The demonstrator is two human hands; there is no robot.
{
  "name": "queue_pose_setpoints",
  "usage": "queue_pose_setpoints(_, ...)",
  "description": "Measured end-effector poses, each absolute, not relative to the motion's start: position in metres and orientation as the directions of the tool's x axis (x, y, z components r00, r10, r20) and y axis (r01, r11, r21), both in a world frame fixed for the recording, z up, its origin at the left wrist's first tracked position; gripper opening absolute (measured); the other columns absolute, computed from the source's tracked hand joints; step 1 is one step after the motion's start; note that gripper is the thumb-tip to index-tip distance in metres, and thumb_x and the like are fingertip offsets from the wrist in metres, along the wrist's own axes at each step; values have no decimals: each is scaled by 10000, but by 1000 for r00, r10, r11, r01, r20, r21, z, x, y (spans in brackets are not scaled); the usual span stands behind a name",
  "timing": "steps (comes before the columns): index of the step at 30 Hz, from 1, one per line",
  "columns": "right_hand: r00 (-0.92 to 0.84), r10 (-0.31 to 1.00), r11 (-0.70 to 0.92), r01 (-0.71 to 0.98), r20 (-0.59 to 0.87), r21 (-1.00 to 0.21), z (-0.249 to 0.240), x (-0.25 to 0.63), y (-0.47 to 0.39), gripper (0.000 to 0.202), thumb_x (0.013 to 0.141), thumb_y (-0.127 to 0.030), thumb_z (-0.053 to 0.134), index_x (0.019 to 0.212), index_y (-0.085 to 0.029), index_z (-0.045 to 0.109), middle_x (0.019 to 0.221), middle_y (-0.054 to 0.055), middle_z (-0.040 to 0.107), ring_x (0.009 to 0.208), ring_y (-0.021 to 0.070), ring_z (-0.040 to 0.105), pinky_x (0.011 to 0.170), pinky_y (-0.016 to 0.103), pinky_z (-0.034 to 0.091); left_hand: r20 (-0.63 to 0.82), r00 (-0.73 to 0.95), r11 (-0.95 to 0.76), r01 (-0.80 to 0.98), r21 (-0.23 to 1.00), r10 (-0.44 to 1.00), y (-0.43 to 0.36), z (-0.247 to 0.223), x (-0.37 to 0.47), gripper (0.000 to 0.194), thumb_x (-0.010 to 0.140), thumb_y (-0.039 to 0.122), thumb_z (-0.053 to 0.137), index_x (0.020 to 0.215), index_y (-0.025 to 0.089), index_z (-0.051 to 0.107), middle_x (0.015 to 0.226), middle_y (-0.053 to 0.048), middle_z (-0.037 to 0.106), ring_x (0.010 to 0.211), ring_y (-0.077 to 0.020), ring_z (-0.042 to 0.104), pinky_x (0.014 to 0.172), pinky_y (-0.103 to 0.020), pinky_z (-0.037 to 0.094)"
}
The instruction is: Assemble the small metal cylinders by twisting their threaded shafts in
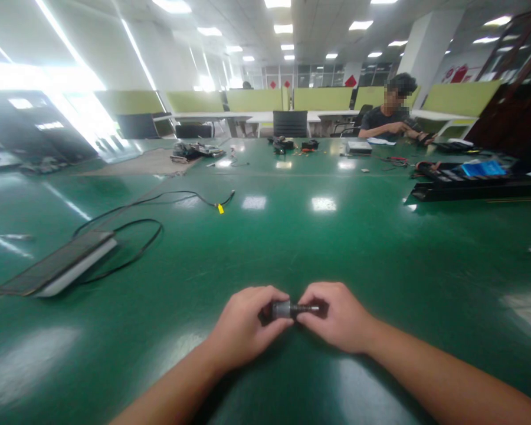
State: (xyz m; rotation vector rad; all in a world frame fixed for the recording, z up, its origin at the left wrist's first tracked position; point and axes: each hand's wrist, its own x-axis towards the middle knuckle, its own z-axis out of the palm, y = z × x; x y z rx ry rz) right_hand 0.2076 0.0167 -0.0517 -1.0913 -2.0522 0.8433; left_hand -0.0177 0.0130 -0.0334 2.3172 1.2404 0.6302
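Observation:
Just above the green tabletop, a small grey cylindrical part with a dark ribbed shaft (282, 309) lies level between my two hands. Its shaft points right and ends in a shiny metal tip. My left hand (248, 321) is closed around the grey body, thumb below and fingers above, hiding the body's left end. With thumb and forefinger, my right hand (336, 316) pinches at the shaft close to the body. The metal tip shows inside the curl of the right fingers. What exactly the part is cannot be made out.
A dark flat device (57, 265) with a black cable (150, 251) lies at left. A yellow tag (220, 208) hangs on another cable. Electronic parts (197, 151) sit at the far side. A long black housing (478, 190) is at right. Another person (387, 115) works across the table.

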Motion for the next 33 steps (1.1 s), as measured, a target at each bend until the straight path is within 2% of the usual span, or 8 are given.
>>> queue_pose_setpoints(33, -400, 898, 360, 434, 182, -826, -49, 208, 18, 40, 787, -209, 711, 785, -169, 708, 705, 8, 687, 649, 148, 593, 611, 244, 408, 193, 490, -501, 640, 583, 850, 16, -32, -23, 229, 840, 358, 680, 1035, 242, 649, 874, -10, 684, 782, -169, 617, 724, -297, 444)
